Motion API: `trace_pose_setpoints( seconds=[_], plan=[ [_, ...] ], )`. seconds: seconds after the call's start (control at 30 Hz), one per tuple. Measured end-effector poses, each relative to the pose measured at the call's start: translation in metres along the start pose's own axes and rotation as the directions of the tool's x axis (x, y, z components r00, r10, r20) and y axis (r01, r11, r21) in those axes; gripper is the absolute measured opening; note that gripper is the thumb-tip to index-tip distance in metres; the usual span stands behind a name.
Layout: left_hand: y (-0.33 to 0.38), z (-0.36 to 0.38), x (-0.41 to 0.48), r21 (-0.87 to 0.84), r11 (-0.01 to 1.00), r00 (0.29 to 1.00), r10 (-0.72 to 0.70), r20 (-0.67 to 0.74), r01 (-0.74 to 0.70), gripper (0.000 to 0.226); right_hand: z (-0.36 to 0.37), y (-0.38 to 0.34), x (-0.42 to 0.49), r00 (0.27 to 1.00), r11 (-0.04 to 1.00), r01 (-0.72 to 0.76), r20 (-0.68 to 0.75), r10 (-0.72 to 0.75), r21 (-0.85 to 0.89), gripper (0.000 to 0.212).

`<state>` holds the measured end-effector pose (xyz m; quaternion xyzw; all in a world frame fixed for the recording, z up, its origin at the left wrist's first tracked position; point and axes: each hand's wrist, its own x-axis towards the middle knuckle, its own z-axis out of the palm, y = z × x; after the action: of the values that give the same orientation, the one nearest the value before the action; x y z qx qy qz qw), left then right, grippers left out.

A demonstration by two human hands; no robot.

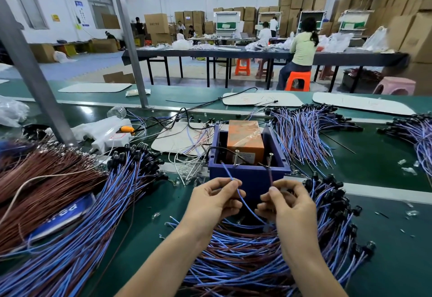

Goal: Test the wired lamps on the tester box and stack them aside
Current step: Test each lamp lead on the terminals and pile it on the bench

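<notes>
The blue tester box stands in the middle of the green bench, with an orange battery block inside and two upright screws at its front rim. My left hand pinches the blue wire of one lamp, whose end reaches up toward the left screw. My right hand pinches the same lamp's brown wire, which rises toward the right screw. Whether the wire tips touch the screws I cannot tell. A heap of wired lamps lies under both hands.
More wired lamps lie in piles at the left, back right and far right. A bundle of brown wires lies far left. A white power strip and grey frame posts stand behind.
</notes>
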<state>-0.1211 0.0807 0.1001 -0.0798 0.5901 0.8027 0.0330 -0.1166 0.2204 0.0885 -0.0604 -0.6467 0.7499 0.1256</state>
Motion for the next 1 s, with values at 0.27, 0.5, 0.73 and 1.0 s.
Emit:
trace_pose_setpoints(
  seconds=[0.27,0.5,0.73,1.0],
  plan=[
    [-0.001,0.009,0.021,0.194,0.981,0.998,0.020,-0.053,-0.009,0.015,-0.002,0.014,0.013,0.998,0.999,-0.042,-0.050,0.041,-0.008,0.014],
    [-0.006,0.005,0.019,0.225,0.974,0.998,0.006,-0.061,0.008,0.015,-0.006,0.013,0.008,1.000,1.000,-0.015,-0.024,0.015,-0.014,0.013],
    [-0.009,0.006,0.019,0.245,0.970,0.999,0.009,-0.032,0.000,0.015,-0.003,0.013,0.000,1.000,1.000,-0.004,-0.016,0.004,0.001,0.014],
    [-0.008,0.004,0.021,0.242,0.970,1.000,0.002,-0.011,0.001,0.016,-0.005,0.014,-0.002,0.996,0.999,0.016,-0.085,-0.014,0.028,0.015]
  ],
)
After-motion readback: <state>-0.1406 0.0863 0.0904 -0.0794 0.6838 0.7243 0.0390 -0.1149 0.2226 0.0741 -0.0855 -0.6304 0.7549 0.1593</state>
